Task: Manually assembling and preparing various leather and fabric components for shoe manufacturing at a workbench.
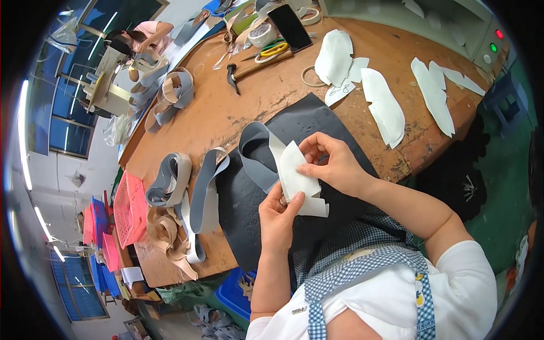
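In front of me both hands hold a white shoe-shaped cut piece point(296, 173), notched at its lower end. Its lower left edge is pinched between thumb and fingers of my left hand point(277, 218). My right hand point(334, 164) grips the opposite edge with thumb and bent fingers. A grey-blue strip with a pale reverse side point(252, 148) curls in a loop behind the piece and runs up against it. Whether the two are joined, I cannot tell. Beneath lies a black sheet point(309, 113) on the wooden table point(226, 127).
More white cut pieces point(383, 107) lie at the right. Coiled grey and beige strips point(170, 181) sit at the left. A hammer point(260, 68), yellow-handled scissors point(272, 52) and a phone point(290, 28) are farther back. A person point(150, 37) works at a sewing machine point(107, 79).
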Demonstrator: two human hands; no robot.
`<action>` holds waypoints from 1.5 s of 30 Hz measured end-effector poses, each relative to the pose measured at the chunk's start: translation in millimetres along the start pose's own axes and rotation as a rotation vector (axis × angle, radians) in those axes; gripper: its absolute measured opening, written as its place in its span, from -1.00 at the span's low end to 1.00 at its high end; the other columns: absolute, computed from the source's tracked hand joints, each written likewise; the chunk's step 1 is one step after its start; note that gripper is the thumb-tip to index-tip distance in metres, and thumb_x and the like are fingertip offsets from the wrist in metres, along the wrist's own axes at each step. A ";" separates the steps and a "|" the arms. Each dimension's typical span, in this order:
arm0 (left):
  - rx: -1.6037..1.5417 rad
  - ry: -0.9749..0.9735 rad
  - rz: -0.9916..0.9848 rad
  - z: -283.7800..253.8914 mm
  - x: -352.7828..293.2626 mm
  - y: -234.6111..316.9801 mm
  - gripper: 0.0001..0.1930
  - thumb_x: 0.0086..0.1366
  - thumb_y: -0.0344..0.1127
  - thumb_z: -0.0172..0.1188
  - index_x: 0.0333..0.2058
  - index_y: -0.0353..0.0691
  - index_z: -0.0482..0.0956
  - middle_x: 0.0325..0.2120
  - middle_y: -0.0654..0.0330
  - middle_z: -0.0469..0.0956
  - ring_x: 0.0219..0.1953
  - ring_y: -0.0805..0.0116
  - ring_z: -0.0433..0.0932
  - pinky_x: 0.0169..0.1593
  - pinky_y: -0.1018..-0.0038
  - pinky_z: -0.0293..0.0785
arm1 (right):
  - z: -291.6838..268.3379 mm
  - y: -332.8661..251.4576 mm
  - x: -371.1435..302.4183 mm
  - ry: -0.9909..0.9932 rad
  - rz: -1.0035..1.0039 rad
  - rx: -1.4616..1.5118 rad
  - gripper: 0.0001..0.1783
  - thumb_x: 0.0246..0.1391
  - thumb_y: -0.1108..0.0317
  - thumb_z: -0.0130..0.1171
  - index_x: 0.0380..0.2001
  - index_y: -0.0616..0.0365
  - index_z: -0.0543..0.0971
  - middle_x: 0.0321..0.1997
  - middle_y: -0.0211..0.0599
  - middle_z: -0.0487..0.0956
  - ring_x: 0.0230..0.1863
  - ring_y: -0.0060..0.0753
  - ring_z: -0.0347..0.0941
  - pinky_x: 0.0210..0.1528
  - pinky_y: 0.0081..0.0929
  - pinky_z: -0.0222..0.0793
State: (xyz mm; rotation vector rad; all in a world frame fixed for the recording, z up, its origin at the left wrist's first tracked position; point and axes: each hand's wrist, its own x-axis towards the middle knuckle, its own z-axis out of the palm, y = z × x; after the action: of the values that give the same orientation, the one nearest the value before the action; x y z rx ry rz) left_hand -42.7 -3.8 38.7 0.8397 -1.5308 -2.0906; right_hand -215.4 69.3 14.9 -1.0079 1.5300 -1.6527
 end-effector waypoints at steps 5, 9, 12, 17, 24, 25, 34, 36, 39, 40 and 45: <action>-0.041 0.050 0.038 3.6 -6.3 0.0 -0.54 0.30 -0.50 0.28 0.14 -0.47 0.43 -0.11 0.12 0.64 -0.11 0.44 0.63 0.04 0.50 0.51 | 4.5 -2.2 4.3 0.019 0.327 0.419 -0.40 0.06 0.44 0.38 0.12 0.31 0.33 -0.27 -0.36 0.57 -0.24 -0.55 0.55 -0.19 -0.53 0.50; -0.067 -0.011 -0.030 2.0 -14.4 -7.4 -0.61 0.29 -0.49 0.30 0.07 -0.47 0.49 -0.16 0.14 0.65 -0.14 0.48 0.62 0.00 0.55 0.49 | -0.2 1.7 15.1 0.035 0.245 0.438 -0.21 -0.03 0.50 0.42 0.21 0.38 0.22 -0.30 -0.35 0.55 -0.26 -0.48 0.58 -0.21 -0.49 0.54; 0.045 0.039 -0.020 -6.8 -18.3 -7.4 -0.72 0.28 -0.45 0.34 -0.08 -0.47 0.59 -0.25 0.19 0.67 -0.25 0.53 0.61 -0.12 0.59 0.48 | -1.0 -1.0 15.9 0.078 0.234 0.422 -0.22 -0.05 0.54 0.42 0.21 0.33 0.24 -0.37 -0.37 0.54 -0.28 -0.47 0.59 -0.24 -0.48 0.55; 0.497 -0.019 0.013 -32.0 -16.9 13.3 -0.70 0.21 -0.41 0.39 -0.11 -0.41 0.62 -0.37 0.14 0.70 -0.35 0.50 0.63 -0.23 0.53 0.51 | -16.1 10.7 17.4 0.243 0.238 0.285 -0.28 -0.06 0.53 0.39 0.19 0.24 0.30 -0.18 -0.18 0.56 -0.15 -0.31 0.60 -0.10 -0.36 0.57; 1.254 0.111 0.851 15.2 2.9 61.2 -0.66 0.07 -0.44 0.41 -0.14 -0.29 0.59 -0.32 0.04 0.60 -0.27 -0.03 0.58 -0.15 0.16 0.51 | 0.4 -42.7 5.4 -0.385 -0.406 -0.461 -0.23 -0.11 0.52 0.37 0.24 0.19 0.37 0.11 -0.01 0.53 0.07 0.00 0.51 0.22 -0.17 0.37; 1.212 0.281 0.965 23.2 6.8 61.6 -0.70 0.06 -0.45 0.41 -0.20 -0.27 0.58 -0.24 0.06 0.55 -0.20 -0.01 0.54 -0.12 0.20 0.50 | -7.6 -45.1 13.8 -0.348 -0.258 -0.446 -0.27 -0.10 0.51 0.38 0.22 0.18 0.41 0.04 -0.03 0.58 0.01 -0.04 0.54 0.14 -0.20 0.44; 0.116 0.152 -0.125 1.8 -2.4 -15.3 -0.64 0.52 -0.06 0.02 -0.24 -0.27 0.56 -0.44 0.26 0.56 -0.48 0.54 0.49 -0.37 0.60 0.46 | -30.9 -16.8 -24.9 -0.250 -0.198 -0.307 -0.41 -0.15 0.51 0.42 0.04 0.27 0.53 -0.05 -0.11 0.60 -0.08 -0.21 0.58 -0.03 -0.38 0.51; 0.082 0.186 -0.068 7.1 3.9 -17.3 -0.75 0.45 -0.17 0.18 -0.21 -0.27 0.55 -0.42 0.28 0.56 -0.46 0.55 0.50 -0.37 0.59 0.46 | -30.9 -15.2 -30.6 -0.290 -0.205 -0.312 -0.44 -0.11 0.43 0.45 0.02 0.29 0.54 -0.17 -0.12 0.63 -0.17 -0.22 0.60 -0.10 -0.38 0.51; 0.399 0.266 0.259 13.9 5.0 -27.2 -0.77 0.37 -0.25 0.28 -0.28 -0.33 0.55 -0.49 0.26 0.56 -0.48 0.55 0.48 -0.39 0.49 0.44 | -24.9 -20.1 -27.4 -0.273 0.128 -0.066 -0.75 0.21 0.35 0.26 -0.15 0.32 0.56 -0.37 -0.38 0.61 -0.31 -0.60 0.52 -0.19 -0.54 0.45; 0.588 0.306 0.299 22.4 -0.1 -18.3 -0.79 0.30 -0.30 0.33 -0.34 -0.34 0.55 -0.50 0.21 0.58 -0.49 0.43 0.53 -0.39 0.45 0.46 | -25.5 -16.1 -23.9 -0.253 0.129 -0.067 -0.75 0.21 0.35 0.26 -0.15 0.32 0.56 -0.37 -0.38 0.61 -0.31 -0.60 0.52 -0.19 -0.54 0.45; 1.160 0.415 0.606 29.5 -5.1 -19.3 -0.95 0.24 -0.47 0.29 -0.36 -0.30 0.60 -0.43 0.13 0.64 -0.45 0.14 0.59 -0.34 0.43 0.53 | -19.1 -4.2 -13.1 -0.135 0.162 -0.159 -0.65 0.34 0.28 0.07 -0.49 0.32 0.49 -0.60 -0.51 0.40 -0.51 -0.75 0.29 -0.50 -0.57 0.25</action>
State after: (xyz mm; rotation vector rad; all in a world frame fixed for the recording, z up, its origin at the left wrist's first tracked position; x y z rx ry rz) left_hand -58.6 26.2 27.8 0.8813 -2.2985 -0.4499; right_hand -225.6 90.3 17.4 -1.0268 1.6263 -1.3425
